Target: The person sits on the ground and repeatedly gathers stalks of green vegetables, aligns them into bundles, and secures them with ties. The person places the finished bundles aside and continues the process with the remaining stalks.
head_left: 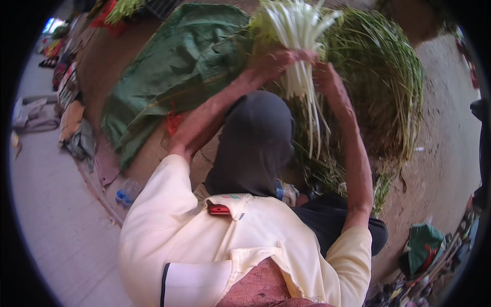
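Note:
My left hand (pixel 297 57) is wrapped around a bunch of pale, white-stemmed stalk vegetables (pixel 299 28), beyond my raised knee. Several longer stalks hang down below the grip, their thin ends loose. Close beside the bunch on its right is my right hand (pixel 325 78), blurred, with its fingertips near the stems; whether they pinch a stalk I cannot tell. A large heap of green, long-stemmed vegetables (pixel 378 73) lies on the ground to the right of both hands. Loose green scraps (pixel 326 172) are scattered below the hanging stalks.
A green woven plastic sheet (pixel 184 65) spreads on the ground at left, with red netting (pixel 173 122) by its edge. Plastic bottles with blue caps (pixel 124 196) lie lower left. At lower right is a green bag (pixel 424 245) beside clutter. A dark crate (pixel 161 8) stands at the top.

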The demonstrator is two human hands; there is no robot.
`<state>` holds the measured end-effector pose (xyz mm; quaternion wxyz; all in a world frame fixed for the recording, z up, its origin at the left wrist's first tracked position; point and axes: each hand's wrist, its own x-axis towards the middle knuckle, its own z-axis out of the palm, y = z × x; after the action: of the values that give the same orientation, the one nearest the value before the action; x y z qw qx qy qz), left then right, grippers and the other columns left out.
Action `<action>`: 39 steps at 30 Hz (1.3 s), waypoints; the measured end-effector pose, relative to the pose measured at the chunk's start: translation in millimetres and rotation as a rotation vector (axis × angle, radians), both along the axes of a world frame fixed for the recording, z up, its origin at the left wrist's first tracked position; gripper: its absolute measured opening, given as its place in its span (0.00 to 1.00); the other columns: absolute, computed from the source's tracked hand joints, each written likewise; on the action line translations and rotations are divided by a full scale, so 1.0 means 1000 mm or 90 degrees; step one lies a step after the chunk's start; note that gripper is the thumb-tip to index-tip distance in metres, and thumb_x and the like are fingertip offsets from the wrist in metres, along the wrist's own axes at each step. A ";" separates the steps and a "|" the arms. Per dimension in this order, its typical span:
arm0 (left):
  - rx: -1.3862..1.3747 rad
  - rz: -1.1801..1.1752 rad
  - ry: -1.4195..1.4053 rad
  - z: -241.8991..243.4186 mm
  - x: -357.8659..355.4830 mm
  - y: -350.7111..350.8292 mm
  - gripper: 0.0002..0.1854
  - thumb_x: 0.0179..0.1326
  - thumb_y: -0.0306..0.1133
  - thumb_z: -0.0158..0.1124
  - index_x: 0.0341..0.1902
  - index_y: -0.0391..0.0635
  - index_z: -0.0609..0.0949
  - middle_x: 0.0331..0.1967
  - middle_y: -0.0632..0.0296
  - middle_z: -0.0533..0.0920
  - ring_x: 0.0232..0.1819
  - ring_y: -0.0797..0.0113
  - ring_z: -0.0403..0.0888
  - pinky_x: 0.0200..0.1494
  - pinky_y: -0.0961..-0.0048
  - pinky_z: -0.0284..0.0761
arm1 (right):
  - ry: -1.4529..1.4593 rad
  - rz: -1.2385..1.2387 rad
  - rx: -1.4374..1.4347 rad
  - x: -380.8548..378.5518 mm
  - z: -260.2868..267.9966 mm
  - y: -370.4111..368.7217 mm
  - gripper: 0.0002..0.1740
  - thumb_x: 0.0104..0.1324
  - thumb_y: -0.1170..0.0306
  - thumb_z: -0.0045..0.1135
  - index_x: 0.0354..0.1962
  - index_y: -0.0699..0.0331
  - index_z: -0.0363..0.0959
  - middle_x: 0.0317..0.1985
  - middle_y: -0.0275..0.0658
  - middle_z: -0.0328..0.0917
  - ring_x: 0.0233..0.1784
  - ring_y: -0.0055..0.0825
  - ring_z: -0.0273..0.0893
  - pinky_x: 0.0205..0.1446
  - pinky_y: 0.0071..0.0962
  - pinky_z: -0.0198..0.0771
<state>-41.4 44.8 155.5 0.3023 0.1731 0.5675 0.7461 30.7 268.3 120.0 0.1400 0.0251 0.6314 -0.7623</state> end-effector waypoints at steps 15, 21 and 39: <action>-0.032 0.199 -0.276 -0.164 -0.033 0.022 0.16 0.60 0.32 0.78 0.50 0.39 0.87 0.44 0.59 0.89 0.47 0.64 0.87 0.56 0.66 0.80 | -0.177 0.046 0.308 0.194 -0.123 0.117 0.31 0.77 0.44 0.47 0.50 0.65 0.81 0.38 0.43 0.84 0.37 0.28 0.76 0.40 0.36 0.72; 0.019 0.212 -0.290 -0.141 -0.034 0.018 0.16 0.60 0.30 0.77 0.50 0.38 0.87 0.44 0.57 0.89 0.47 0.64 0.86 0.55 0.66 0.81 | 0.128 0.646 0.943 0.293 -0.166 0.190 0.16 0.67 0.63 0.60 0.43 0.65 0.85 0.42 0.50 0.86 0.48 0.47 0.84 0.47 0.46 0.79; -0.060 0.127 -0.294 -0.110 -0.011 -0.005 0.17 0.58 0.32 0.79 0.48 0.40 0.86 0.40 0.59 0.88 0.36 0.64 0.87 0.37 0.63 0.89 | -0.062 0.155 0.100 0.120 -0.050 0.021 0.39 0.81 0.37 0.30 0.49 0.65 0.74 0.41 0.37 0.80 0.41 0.29 0.75 0.52 0.31 0.74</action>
<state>-52.9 40.0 45.2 0.3568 -0.0731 0.5317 0.7646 150.5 289.2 69.5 0.2597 -0.0040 0.6797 -0.6859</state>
